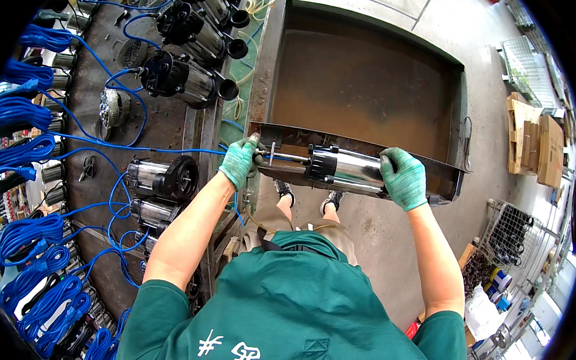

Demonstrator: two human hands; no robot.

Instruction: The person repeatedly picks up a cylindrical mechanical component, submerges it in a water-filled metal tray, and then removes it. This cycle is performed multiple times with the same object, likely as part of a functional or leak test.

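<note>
A pump (348, 168) with a shiny steel cylinder and a black collar lies sideways in front of me, over the near ledge of a rusty metal tank (366, 140). My right hand (403, 179), in a green glove, wraps round the cylinder's right end. From the pump's left end runs a thin metal rod (290, 157) with a short crossbar. My left hand (239, 162), also gloved in green, is closed at the rod's outer end; its fingers partly hide what they grip. A blue cable (192, 151) reaches that hand from the left.
Left of me a dark workbench (86, 120) carries several steel pumps (182, 80) and coiled blue cables (21, 117). Brownish water (365, 73) appears to fill the tank. Cardboard boxes (550, 151) and a wire basket (510, 234) stand on the right.
</note>
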